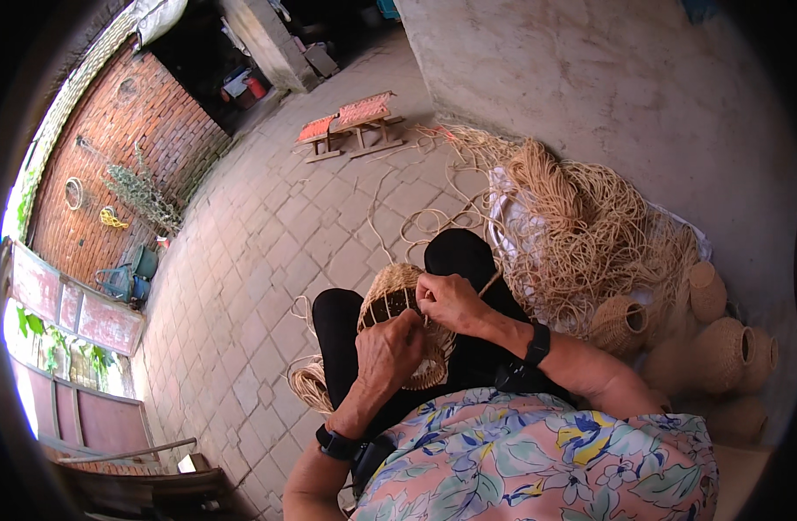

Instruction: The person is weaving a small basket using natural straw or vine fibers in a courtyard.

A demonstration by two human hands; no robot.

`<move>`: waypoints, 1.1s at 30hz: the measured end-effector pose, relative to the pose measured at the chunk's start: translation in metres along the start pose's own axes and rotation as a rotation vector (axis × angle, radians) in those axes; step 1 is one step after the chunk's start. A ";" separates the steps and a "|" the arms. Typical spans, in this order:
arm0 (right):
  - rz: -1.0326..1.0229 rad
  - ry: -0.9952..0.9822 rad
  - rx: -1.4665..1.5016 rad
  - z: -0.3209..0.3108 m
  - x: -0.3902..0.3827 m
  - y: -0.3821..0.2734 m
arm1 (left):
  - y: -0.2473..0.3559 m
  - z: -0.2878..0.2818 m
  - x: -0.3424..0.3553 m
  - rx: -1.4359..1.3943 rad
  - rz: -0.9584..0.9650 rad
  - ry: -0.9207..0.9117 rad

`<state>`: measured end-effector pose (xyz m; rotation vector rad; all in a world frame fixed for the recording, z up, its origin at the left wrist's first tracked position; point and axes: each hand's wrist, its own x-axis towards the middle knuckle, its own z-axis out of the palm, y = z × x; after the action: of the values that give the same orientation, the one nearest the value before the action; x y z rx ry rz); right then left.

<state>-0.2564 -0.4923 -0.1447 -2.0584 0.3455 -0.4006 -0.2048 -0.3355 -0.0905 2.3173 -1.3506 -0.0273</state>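
Observation:
A half-woven straw basket (393, 280) rests in my lap between my knees, with a dark gap across its side where bare upright strands show. My left hand (388, 352) is closed on the near edge of this gap, knuckles up. Just right of it, my right hand (450, 302) pinches at the gap's right edge, fingers bent inward. A length of straw cord (494, 276) sticks out beyond the right hand, which seems to grip it. The fingertips of both hands are partly hidden.
A big tangled heap of straw cord (581, 221) lies by the wall on my right. Several finished woven baskets (620, 323) stand nearer. A cord coil (310, 385) lies by my left leg. Two low woven-top stools (363, 109) stand ahead on the paving.

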 end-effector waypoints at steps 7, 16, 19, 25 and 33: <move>0.059 -0.057 0.126 0.004 0.010 -0.003 | -0.003 0.002 -0.006 -0.126 -0.049 0.032; -0.231 -0.041 -0.036 0.014 0.019 -0.011 | -0.015 -0.001 -0.023 -0.545 -0.415 -0.006; -0.079 -0.081 0.042 0.003 0.005 -0.024 | -0.014 -0.006 -0.026 -0.543 -0.411 -0.003; -0.242 -0.173 0.132 -0.021 -0.041 -0.036 | -0.024 -0.013 -0.023 -0.560 -0.333 -0.058; 0.142 -0.335 0.271 -0.047 -0.063 -0.020 | -0.024 -0.029 -0.009 -0.507 -0.313 -0.392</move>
<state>-0.3312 -0.4941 -0.1144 -1.7835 0.2182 -0.0116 -0.1824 -0.3072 -0.0761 2.1090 -0.9745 -0.8570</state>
